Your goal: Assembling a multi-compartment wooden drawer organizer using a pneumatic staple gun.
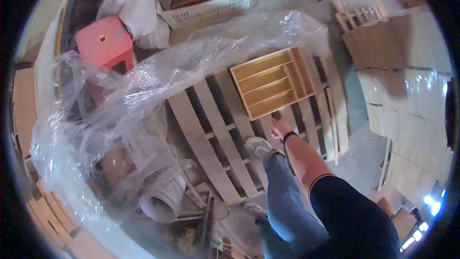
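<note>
My right hand (280,130) hangs just short of the near edge of a wooden divided drawer tray (266,77), with a narrow gap between them. Its fingers look curled together, and I make out nothing held in them. A dark band circles the wrist below a black sleeve. The tray lies flat, slightly turned, on a slatted wooden pallet (203,110); its long compartments and one crosswise compartment show no contents. My left hand is out of view.
Crumpled clear plastic film (143,84) drapes along the pallet's far and left sides. A red stool (103,41), white sack (139,12) and white crate (211,9) stand beyond. Wrapped stacked panels (397,96) rise at right; a white bucket (163,201) lies lower left. My shoe (258,147) rests on the slats.
</note>
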Demonstrator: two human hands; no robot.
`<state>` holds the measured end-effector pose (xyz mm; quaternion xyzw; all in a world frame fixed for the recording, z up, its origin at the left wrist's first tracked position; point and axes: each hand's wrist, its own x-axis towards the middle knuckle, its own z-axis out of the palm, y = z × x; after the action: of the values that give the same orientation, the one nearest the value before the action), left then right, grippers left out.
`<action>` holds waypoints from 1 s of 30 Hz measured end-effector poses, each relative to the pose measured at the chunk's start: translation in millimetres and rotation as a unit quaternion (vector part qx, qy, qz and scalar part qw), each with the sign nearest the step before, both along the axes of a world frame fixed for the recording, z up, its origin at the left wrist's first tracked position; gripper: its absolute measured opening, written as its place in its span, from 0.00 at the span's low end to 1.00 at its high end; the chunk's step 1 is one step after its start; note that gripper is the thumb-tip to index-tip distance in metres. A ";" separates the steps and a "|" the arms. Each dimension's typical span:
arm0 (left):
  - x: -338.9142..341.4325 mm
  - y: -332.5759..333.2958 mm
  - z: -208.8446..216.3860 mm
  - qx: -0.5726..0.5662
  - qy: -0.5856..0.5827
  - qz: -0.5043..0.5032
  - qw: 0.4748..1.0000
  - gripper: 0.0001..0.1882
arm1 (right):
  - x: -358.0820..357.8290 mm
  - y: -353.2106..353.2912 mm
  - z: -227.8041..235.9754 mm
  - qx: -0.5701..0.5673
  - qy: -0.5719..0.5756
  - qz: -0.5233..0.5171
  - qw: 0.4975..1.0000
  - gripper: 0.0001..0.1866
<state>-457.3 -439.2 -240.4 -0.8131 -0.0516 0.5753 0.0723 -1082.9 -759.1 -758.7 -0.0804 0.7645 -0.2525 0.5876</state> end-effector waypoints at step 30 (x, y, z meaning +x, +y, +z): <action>-120.7 -32.9 -18.7 -0.262 0.084 -0.056 0.960 0.20 | 111.7 134.0 274.3 -0.136 -0.143 -0.073 0.978 0.23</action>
<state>-578.0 -472.1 -259.1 -0.7537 0.1526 0.6302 -0.1068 -971.2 -625.2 -484.4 -0.0665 0.6349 -0.4055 0.6542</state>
